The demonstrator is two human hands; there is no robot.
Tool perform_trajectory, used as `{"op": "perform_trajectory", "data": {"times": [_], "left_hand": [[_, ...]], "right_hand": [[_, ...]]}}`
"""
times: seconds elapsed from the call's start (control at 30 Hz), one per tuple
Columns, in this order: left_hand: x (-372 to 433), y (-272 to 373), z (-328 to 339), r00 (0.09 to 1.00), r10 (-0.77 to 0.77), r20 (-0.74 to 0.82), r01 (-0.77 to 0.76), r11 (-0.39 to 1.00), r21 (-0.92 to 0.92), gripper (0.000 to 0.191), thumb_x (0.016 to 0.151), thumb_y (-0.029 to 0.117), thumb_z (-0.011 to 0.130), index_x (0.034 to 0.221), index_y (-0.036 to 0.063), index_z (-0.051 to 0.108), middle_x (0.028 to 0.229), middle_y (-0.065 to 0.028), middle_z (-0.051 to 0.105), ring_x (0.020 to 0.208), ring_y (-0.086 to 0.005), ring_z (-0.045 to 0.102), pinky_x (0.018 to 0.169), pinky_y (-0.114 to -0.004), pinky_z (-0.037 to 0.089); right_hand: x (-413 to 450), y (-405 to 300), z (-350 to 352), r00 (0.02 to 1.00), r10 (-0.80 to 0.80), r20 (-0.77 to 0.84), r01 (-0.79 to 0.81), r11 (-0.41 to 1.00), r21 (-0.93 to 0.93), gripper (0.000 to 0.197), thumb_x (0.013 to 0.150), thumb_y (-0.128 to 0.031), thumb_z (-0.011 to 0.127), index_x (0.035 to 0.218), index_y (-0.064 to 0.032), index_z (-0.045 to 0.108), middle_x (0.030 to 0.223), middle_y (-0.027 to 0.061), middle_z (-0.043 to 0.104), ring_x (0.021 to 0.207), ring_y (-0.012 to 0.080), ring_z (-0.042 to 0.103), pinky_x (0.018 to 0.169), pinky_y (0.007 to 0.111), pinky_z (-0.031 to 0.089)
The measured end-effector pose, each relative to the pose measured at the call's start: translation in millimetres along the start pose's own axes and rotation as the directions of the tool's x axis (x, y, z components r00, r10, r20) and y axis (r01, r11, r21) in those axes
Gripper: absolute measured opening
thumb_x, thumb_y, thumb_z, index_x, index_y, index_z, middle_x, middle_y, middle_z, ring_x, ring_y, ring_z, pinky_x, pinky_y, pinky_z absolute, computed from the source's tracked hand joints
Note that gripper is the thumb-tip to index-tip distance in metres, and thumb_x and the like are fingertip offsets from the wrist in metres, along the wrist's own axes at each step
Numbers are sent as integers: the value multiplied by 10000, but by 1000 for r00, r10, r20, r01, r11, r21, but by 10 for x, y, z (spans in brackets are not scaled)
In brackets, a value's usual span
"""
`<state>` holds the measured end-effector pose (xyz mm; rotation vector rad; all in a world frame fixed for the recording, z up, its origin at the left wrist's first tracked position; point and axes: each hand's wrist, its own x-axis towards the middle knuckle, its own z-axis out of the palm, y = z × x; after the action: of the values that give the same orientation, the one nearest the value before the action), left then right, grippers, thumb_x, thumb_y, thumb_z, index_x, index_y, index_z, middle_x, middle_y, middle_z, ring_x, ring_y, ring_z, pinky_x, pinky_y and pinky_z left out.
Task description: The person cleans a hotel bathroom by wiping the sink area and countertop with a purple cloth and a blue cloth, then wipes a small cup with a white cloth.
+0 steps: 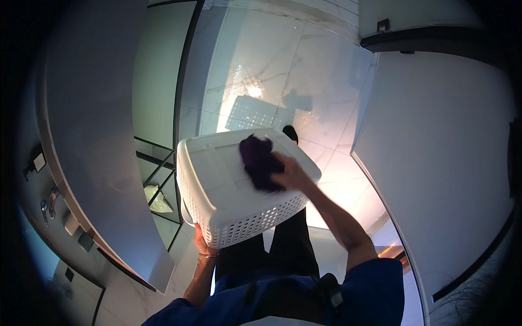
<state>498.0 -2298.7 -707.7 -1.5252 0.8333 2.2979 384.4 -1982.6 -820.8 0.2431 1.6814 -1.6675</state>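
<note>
A white plastic basket (220, 171) with perforated sides shows a broad solid face upward, tilted in front of my legs. I cannot tell whether that face is its base or a lid. At its near left corner my left hand (201, 243) grips the lower edge, the fingers partly hidden. My right hand (291, 173) holds a bunched dark purple cloth (261, 163) against the solid face. Hand and cloth are slightly blurred.
Marbled floor tiles (261, 57) with a bright wet-looking patch lie beyond the basket. On the left stand a grey panel (94, 142) and a black-framed rack (159, 173) with a pale bag (157, 199). A white door-like panel (432, 142) rises on the right.
</note>
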Motion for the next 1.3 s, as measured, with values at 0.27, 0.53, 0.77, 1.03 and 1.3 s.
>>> {"op": "perform_trajectory", "data": {"times": [0.27,0.53,0.77,1.03,1.3], "left_hand": [[-232,152,-122,981,-118,156,49,920,390,649,846,517,478,1291,52,395,1274,-124,466,1153,-287,454,986,-446,353],[-184,34,27,981,-77,178,19,950,311,622,867,450,480,1323,51,340,1297,-151,438,1192,-337,411,1001,-501,324],[147,-166,421,944,-201,261,214,976,-23,555,873,270,526,1321,15,319,1262,-184,464,1122,-335,496,918,-512,425],[517,-743,1736,914,-122,386,-235,615,753,187,812,154,640,917,-1,634,779,-50,648,689,-90,591,600,-238,467],[2345,-256,1489,799,-118,589,-599,-235,765,431,794,416,611,672,3,616,564,-203,547,546,-321,573,535,-390,436]], "right_hand": [[395,-750,216,909,-408,-90,380,897,-227,440,660,-282,689,1026,-69,568,948,143,588,871,330,563,787,412,450],[147,1665,-956,833,6,-554,29,998,55,378,834,-160,452,1155,30,512,1104,200,573,1063,285,533,902,359,407],[-1208,952,-411,780,405,-477,37,731,681,381,916,-425,357,1033,-97,512,728,8,506,491,115,443,366,244,329],[-1341,806,517,743,372,-556,-84,876,474,467,898,-428,407,1217,-87,417,1114,96,516,980,249,522,815,376,443],[-1391,415,430,693,424,-583,-272,903,333,465,892,-411,426,1212,-74,420,1120,121,521,1017,275,508,840,393,431]]}}
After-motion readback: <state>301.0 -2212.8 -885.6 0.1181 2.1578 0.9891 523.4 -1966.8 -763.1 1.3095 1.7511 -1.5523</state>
